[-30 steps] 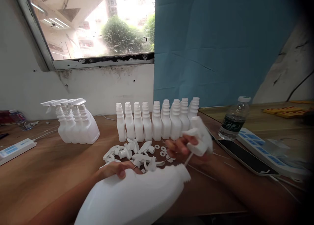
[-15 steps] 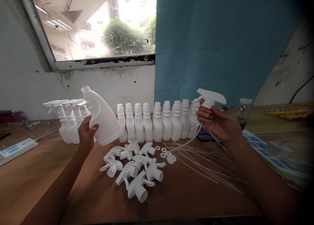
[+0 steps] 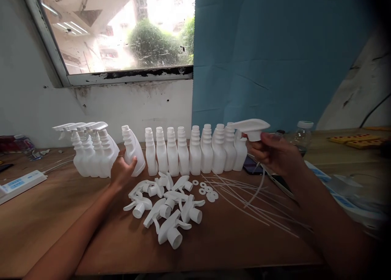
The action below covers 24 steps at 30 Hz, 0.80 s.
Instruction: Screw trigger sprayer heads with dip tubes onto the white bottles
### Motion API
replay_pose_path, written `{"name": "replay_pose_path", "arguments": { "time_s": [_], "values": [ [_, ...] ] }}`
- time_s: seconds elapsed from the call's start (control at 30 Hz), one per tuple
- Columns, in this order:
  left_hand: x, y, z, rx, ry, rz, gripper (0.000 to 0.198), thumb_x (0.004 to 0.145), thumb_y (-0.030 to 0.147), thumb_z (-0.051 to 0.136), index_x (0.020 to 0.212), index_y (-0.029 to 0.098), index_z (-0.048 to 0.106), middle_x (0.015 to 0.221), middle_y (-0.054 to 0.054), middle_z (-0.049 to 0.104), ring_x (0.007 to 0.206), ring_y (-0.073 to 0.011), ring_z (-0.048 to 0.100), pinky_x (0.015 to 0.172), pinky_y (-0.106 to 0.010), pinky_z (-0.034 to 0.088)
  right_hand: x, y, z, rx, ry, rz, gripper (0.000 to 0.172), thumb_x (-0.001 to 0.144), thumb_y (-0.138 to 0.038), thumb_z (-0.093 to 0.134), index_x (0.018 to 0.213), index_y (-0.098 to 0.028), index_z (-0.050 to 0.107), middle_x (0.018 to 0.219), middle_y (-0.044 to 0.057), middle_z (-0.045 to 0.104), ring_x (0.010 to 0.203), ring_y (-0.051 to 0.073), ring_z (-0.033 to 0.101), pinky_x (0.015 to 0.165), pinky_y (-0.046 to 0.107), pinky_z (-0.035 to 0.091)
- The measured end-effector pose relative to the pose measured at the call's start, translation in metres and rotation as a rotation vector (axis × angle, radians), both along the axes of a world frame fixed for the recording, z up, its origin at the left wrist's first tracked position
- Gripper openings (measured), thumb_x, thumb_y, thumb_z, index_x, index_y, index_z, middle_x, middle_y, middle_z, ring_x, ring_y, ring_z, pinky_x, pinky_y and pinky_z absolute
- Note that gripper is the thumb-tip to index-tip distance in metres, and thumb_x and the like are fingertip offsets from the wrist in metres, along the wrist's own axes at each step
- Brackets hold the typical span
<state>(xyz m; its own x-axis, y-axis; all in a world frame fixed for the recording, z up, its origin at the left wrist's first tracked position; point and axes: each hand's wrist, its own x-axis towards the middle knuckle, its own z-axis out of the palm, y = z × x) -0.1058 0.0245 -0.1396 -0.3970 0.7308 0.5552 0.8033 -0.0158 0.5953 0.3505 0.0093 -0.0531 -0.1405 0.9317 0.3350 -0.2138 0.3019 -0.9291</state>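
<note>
My left hand is closed around the lower body of a white spray bottle with an uncapped, ribbed neck, tilted slightly at the left end of the row of open bottles. In my right hand is a white trigger sprayer head, gripped at its collar. A thin dip tube hangs below that hand, curving downward. Several loose sprayer heads lie heaped on the table between my arms. Beside them are small white ring gaskets and a spread of thin clear tubes.
At the left stand several bottles with sprayer heads fitted. A white power strip lies at far left, another at right. Behind my right hand are a phone and a clear plastic bottle. Yellow pieces lie at far right.
My left hand has lowered the bottle toward the table and turned it more upright, beside the row. My right hand has moved slightly down with the sprayer head, and its tube now hangs downward.
</note>
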Motion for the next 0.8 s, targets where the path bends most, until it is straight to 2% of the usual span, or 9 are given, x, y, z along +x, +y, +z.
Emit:
{"name": "replay_pose_path", "arguments": {
  "time_s": [0.07,0.13,0.3,0.43,0.53,0.67,0.8],
  "values": [
    [-0.001,0.005,-0.007,-0.016,-0.019,-0.021,0.059,0.083,0.050,0.057,0.131,0.017,0.050,0.111,-0.014,0.068,0.100,-0.0348,0.065,0.080,-0.041,0.052,0.000,0.001,-0.003,0.000,0.017,0.011,0.045,0.075,-0.045,0.075,0.062,-0.019,0.040,0.063,-0.004,0.025,0.046,0.004,0.018,0.042,0.023,0.005],
    [-0.001,0.009,-0.013,-0.015,-0.033,-0.046,0.060,0.083,0.050,0.057,0.132,0.017,0.049,0.116,-0.014,0.066,0.105,-0.0342,0.064,0.083,-0.041,0.052,0.000,0.001,-0.006,0.006,0.029,0.020,0.048,0.074,-0.045,0.076,0.062,-0.019,0.038,0.061,-0.005,0.024,0.044,0.003,0.017,0.042,0.024,0.004],
    [0.002,0.014,-0.021,0.018,-0.048,-0.113,0.059,0.084,0.050,0.059,0.133,0.022,0.045,0.123,-0.011,0.062,0.108,-0.0306,0.062,0.087,-0.039,0.051,0.001,-0.001,-0.005,0.013,0.010,0.018,0.044,0.080,-0.043,0.073,0.064,-0.019,0.040,0.059,-0.007,0.020,0.041,0.002,0.015,0.041,0.024,0.003],
    [0.006,0.016,-0.024,0.031,-0.057,-0.163,0.059,0.084,0.053,0.059,0.131,0.021,0.045,0.126,-0.013,0.059,0.111,-0.0314,0.060,0.089,-0.041,0.050,-0.001,-0.004,0.000,0.029,-0.044,0.007,0.037,0.082,-0.043,0.070,0.070,-0.019,0.045,0.056,-0.008,0.022,0.040,0.002,0.014,0.039,0.023,0.005],
    [0.007,0.018,-0.026,0.029,-0.075,-0.209,0.060,0.085,0.055,0.057,0.130,0.018,0.046,0.121,-0.014,0.062,0.102,-0.0306,0.064,0.085,-0.041,0.051,-0.005,-0.010,0.005,0.045,-0.121,-0.031,0.033,0.085,-0.044,0.067,0.075,-0.020,0.048,0.054,-0.009,0.025,0.038,0.002,0.016,0.037,0.021,0.009],
    [0.006,0.021,-0.029,0.022,-0.108,-0.264,0.063,0.086,0.056,0.055,0.131,0.015,0.045,0.118,-0.016,0.063,0.083,-0.0252,0.067,0.078,-0.039,0.053,-0.011,-0.016,0.010,0.052,-0.212,-0.101,0.031,0.085,-0.049,0.065,0.085,-0.022,0.051,0.053,-0.010,0.025,0.036,0.002,0.015,0.035,0.019,0.011],
    [0.003,0.024,-0.032,0.021,-0.131,-0.293,0.062,0.086,0.057,0.054,0.131,0.015,0.045,0.116,-0.015,0.064,0.078,-0.0232,0.066,0.072,-0.037,0.053,-0.011,-0.014,0.007,-0.070,-0.393,-0.036,0.039,0.081,-0.056,0.066,0.094,-0.023,0.049,0.053,-0.011,0.024,0.037,0.003,0.016,0.035,0.018,0.014]
  ]
}}
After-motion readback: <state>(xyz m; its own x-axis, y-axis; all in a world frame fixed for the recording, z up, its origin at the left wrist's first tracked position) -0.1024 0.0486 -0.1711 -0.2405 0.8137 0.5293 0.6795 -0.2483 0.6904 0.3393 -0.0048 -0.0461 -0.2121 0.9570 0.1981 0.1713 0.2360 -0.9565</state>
